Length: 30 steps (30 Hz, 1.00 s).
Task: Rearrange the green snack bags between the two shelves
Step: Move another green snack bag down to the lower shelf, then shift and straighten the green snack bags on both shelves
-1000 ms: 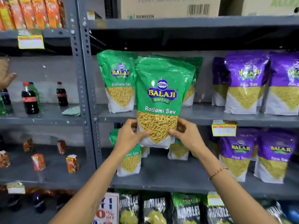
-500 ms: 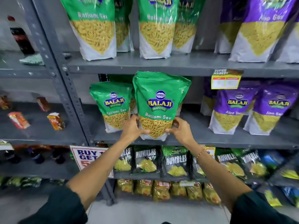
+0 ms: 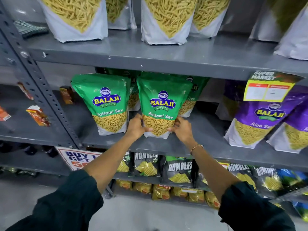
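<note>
A green Balaji Ratlami Sev bag [image 3: 162, 104] stands upright on the lower grey shelf [image 3: 208, 144]. My left hand [image 3: 135, 126] grips its bottom left corner and my right hand [image 3: 180, 128] its bottom right. A second green bag [image 3: 106, 104] stands just to its left, and more green bags [image 3: 191, 95] sit partly hidden behind. On the upper shelf [image 3: 150, 57] stand several more bags of the same sev [image 3: 166, 22], only their lower halves in view.
Purple Balaji Aloo Sev bags [image 3: 260, 120] fill the right of the lower shelf. A yellow price tag [image 3: 268, 87] hangs from the upper shelf's edge. A perforated grey upright [image 3: 40, 90] separates a left bay with small cartons [image 3: 38, 115]. Black Rumbles bags [image 3: 179, 170] sit below.
The green bag held in both hands has come down from in front of the upper shelf to the lower shelf, where it now stands beside the other green bag. The view has tilted down.
</note>
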### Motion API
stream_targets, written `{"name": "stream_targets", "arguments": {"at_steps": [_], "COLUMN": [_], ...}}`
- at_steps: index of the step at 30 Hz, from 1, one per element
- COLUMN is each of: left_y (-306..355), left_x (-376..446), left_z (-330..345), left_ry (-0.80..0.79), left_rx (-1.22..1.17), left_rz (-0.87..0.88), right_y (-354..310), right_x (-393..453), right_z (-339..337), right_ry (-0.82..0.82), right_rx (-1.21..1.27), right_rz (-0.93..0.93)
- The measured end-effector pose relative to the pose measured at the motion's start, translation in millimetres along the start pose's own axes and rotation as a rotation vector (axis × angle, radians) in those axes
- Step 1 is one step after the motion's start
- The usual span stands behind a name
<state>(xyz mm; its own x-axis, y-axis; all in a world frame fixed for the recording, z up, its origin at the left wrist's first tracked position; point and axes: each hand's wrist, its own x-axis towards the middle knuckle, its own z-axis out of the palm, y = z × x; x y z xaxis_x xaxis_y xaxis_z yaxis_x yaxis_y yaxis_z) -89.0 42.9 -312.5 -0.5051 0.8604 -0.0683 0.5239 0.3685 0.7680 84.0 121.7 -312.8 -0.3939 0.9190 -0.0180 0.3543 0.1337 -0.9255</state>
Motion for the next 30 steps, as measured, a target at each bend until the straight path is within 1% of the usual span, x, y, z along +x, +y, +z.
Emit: {"name": "stream_targets", "arguments": {"at_steps": [7,10,12,15,18,21,23,25,27,29,30], "left_y": [-1,5,13,33,69,115,145,172,195,212,218], "left_x": [2,-8,-19,-40,-64,-85,-94,-97,-93,-83,-76], "left_z": [-1,-3,-7,-21,-49,-92,-123,-152,-176,-193,-198], "left_ry": [0.003,-0.017,-0.015,-0.006,-0.06,-0.017,0.009,0.021,0.07,0.179,0.235], "left_rx": [0.003,0.105,0.204,0.296,0.318,0.201,0.095,-0.027,-0.123,-0.188,-0.216], "left_rz": [0.012,0.006,0.012,0.091,0.277,0.456,0.544,0.593,0.616,0.642,0.633], "right_y": [-1,-8,-16,-37,-76,-127,-167,-205,-235,-259,-267], "right_x": [2,-4,-12,-29,-53,-73,-87,-94,-92,-84,-76], "right_z": [-2,-2,-3,-11,-27,-53,-73,-93,-113,-128,-132], "right_ry": [-0.025,-0.044,-0.012,0.032,0.034,0.118,0.158,0.187,0.277,0.34,0.342], "right_rx": [-0.022,-0.099,-0.217,-0.399,-0.425,-0.446,-0.362,-0.283,-0.273,-0.23,-0.206], "right_rz": [0.006,0.015,0.01,0.007,-0.012,-0.145,-0.259,-0.351,-0.437,-0.503,-0.511]}}
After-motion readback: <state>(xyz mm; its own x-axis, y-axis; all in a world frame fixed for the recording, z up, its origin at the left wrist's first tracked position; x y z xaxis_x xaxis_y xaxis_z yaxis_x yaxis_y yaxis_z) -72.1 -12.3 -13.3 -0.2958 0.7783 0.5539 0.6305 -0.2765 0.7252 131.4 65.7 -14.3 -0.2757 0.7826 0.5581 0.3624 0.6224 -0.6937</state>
